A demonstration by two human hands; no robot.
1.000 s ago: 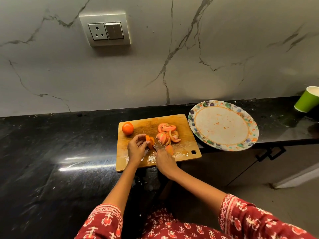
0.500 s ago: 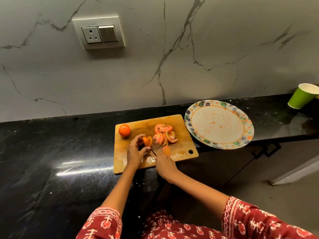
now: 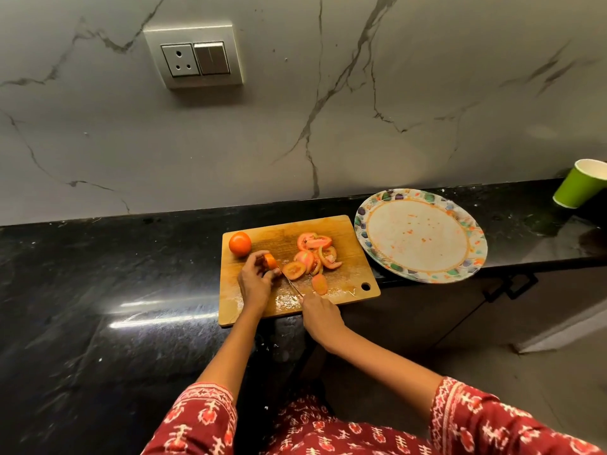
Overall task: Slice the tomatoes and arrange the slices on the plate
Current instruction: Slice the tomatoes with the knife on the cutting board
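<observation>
Head view showed, nearest, two patterned red sleeves (image 3: 203, 418) reaching over the black worktop (image 3: 98, 323). The right hand (image 3: 320, 315) had its fingers curled round the handle of a knife (image 3: 292, 284), the thin blade running up and left toward the cut. The left hand (image 3: 254, 280) sat on the wooden cutting board (image 3: 354, 274), fingers pinching a tomato end piece (image 3: 270, 261) with the blade just beside it.

Right of the blade lay a loose pile of tomato slices (image 3: 315, 254), overlapping, with one slice (image 3: 319, 284) apart nearer the board's front edge. A whole tomato (image 3: 240, 244) stood untouched at the board's far left corner. The board looked wet with juice near the hands.

By my judgement the slices would be soft, slick and easily torn, best lifted flat by the skin edge; the whole tomato would be firm but apt to roll, so it should be held by its sides.

Farther right the flower-rimmed plate (image 3: 473, 257) held only juice spots, no slices. A green paper cup (image 3: 578, 188) stood beyond. On the marbled wall hung a socket and switch panel (image 3: 193, 57). No readable writing or brand appeared anywhere.
</observation>
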